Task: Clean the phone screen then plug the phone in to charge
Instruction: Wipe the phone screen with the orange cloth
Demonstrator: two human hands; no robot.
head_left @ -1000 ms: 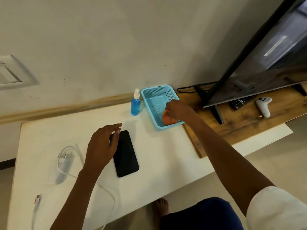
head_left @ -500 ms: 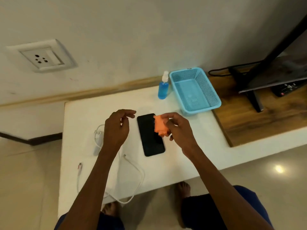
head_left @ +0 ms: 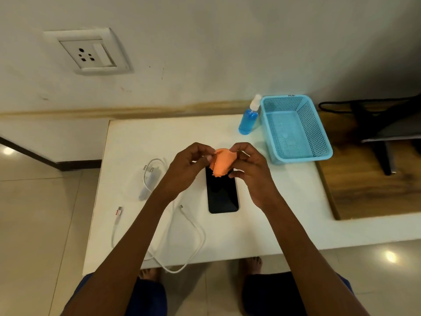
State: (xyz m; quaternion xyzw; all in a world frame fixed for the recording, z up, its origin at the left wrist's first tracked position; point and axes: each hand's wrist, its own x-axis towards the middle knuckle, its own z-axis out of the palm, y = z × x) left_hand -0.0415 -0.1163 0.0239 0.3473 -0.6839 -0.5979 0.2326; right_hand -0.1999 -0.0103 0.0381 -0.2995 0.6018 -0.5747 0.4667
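We are in a home, likely a living room: a low white table (head_left: 262,224) stands against a painted wall with a wall socket (head_left: 87,52), beside a wooden TV unit (head_left: 373,185) carrying a black TV stand (head_left: 385,153). Glossy floor tiles (head_left: 38,224) and our bare feet (head_left: 252,264) suit a household.

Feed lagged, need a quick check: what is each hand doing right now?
Left hand: fingers pinched on the orange cloth, above the phone.
Right hand: fingers closed on the same cloth.

One phone (head_left: 222,194), one cloth (head_left: 222,163) (orange), one basket (head_left: 296,131), one bottle (head_left: 248,120)
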